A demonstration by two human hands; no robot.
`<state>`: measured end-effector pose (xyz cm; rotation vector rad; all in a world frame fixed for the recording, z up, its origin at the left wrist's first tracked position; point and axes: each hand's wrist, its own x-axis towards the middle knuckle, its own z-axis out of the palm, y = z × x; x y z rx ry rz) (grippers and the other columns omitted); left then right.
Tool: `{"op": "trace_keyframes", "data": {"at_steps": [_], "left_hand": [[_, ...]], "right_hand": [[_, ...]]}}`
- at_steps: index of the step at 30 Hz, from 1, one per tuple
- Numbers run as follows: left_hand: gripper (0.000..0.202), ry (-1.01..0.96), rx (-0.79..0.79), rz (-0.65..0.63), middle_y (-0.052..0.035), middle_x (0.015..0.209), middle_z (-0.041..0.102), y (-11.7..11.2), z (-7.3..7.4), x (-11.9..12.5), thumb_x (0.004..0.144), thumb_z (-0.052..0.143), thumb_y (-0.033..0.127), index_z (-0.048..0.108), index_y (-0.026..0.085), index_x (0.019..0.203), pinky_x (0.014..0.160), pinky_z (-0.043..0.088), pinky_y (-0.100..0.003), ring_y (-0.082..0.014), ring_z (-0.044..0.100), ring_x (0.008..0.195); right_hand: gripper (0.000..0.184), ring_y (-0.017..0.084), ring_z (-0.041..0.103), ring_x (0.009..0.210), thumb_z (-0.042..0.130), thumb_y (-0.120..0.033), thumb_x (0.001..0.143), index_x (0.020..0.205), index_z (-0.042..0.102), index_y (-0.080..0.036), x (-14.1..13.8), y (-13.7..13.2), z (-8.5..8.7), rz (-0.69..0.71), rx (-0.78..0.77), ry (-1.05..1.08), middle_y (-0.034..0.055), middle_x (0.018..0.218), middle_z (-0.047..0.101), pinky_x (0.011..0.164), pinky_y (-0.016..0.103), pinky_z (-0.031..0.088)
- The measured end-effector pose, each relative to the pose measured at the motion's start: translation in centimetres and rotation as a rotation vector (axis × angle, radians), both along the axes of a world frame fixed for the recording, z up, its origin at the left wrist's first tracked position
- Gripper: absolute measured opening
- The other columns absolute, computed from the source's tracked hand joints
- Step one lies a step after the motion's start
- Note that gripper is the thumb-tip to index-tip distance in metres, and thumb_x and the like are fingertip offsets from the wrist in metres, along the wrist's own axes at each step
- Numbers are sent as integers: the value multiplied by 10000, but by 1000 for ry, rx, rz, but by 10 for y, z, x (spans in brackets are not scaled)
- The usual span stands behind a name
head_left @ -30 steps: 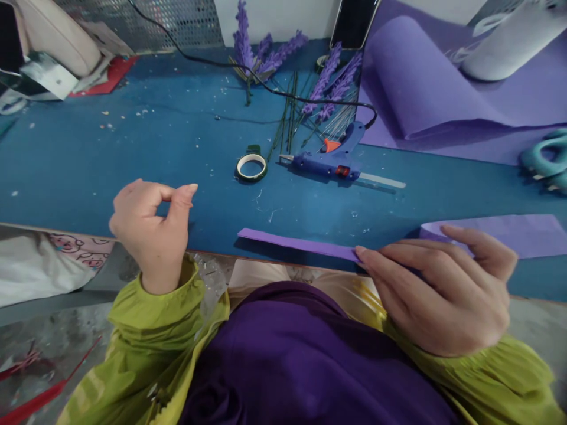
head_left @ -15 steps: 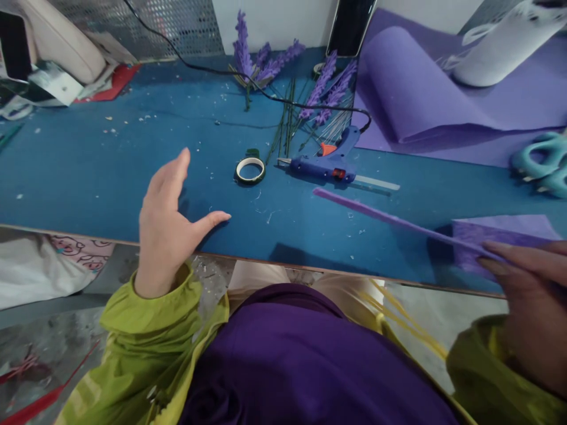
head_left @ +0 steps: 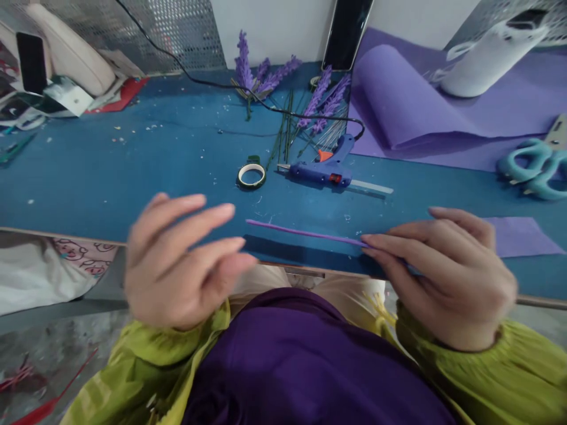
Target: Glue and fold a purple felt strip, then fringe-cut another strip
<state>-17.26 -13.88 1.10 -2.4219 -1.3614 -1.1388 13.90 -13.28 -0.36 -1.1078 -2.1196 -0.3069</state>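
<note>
Between the thumb and fingers of my right hand (head_left: 447, 271) is one end of a thin purple strip (head_left: 305, 232), seen edge-on above the table's front edge. Its free end points left, toward my left hand (head_left: 186, 260). That hand is apart from the strip, fingers spread and slightly blurred, holding nothing. A flat purple piece (head_left: 520, 236) lies partly behind my right hand. Beyond the strip rest a blue glue gun (head_left: 321, 173) with a clear glue stick in its back, and a roll of dark green tape (head_left: 251, 176).
Purple lavender-like flowers (head_left: 325, 100) and green stems (head_left: 286, 127) lie at the back. A black cord (head_left: 212, 84) runs across to the glue gun. Teal-handled scissors (head_left: 529, 168), a large purple sheet (head_left: 390, 100) and a white cylinder (head_left: 482, 62) are at right; a phone (head_left: 348, 35) leans behind.
My right hand has moved left with the purple strip, bringing it in front of me. My left hand has turned, and its fingers have come nearer the strip's free end.
</note>
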Motion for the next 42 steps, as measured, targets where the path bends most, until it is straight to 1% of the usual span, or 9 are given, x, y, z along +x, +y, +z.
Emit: {"op": "trace_keyframes", "data": {"at_steps": [2,8,13,18,25,30,36,38,42], "left_hand": [[330,137,130,-116,-34,1258,700,-3,5,24,858,729,273,667,272,1181,1148,406,-460,-253,610,1224],[364,131,-46,-237,-96,1056,756,17,-9,72,963,603,396,628,101,1174,934,512,-355,-212,702,962],[278,191,-173,-219,-41,848,723,23,-21,66,1009,508,378,658,147,969,683,456,-295,-177,661,763],[199,119,-231,-235,-2,814,699,24,-25,55,984,573,325,680,166,931,672,426,-281,-145,627,727],[212,25,-300,-224,2,832,704,30,-27,46,944,635,369,707,171,930,702,442,-260,-126,635,756],[180,18,-374,-273,-23,871,696,31,-23,39,962,618,303,690,139,968,753,462,-273,-142,634,810],[163,68,-487,-312,-51,994,678,25,-13,33,964,558,161,653,125,1091,834,477,-310,-171,610,932],[160,85,-465,-304,-48,994,683,26,-14,32,964,557,157,654,132,1089,835,476,-321,-176,610,931],[119,66,-392,-261,-26,950,704,31,-23,31,954,597,179,670,159,1047,789,467,-325,-172,619,876]], "right_hand": [[87,144,625,668,741,-163,834,887,726,-230,-12,2,0,32,-19,3,1,770,710,938,440,471],[60,130,626,695,700,-176,875,875,722,-232,-46,7,-3,69,-50,32,-10,789,718,974,406,442],[80,144,654,760,681,-174,888,958,684,-211,-52,11,-12,91,-83,68,1,859,728,1003,414,444],[290,217,691,1020,705,-188,863,1137,614,-159,-35,4,-14,71,-156,89,92,1096,729,1054,428,457],[111,225,699,1043,676,-163,885,975,678,-228,-16,-2,-18,96,-210,15,24,1022,752,1042,459,432],[154,199,689,1058,594,-262,955,1075,674,-209,6,3,8,230,-335,-105,41,1078,740,1029,418,454],[170,178,689,1010,584,-242,958,1086,693,-218,45,81,50,207,-133,-237,44,1106,739,887,328,519],[225,223,696,960,568,-276,963,1144,682,-206,45,116,47,238,5,-373,68,1109,740,830,381,511],[369,245,650,1043,431,-199,999,1331,592,-183,28,162,31,250,0,-643,125,1258,674,898,415,478]]}}
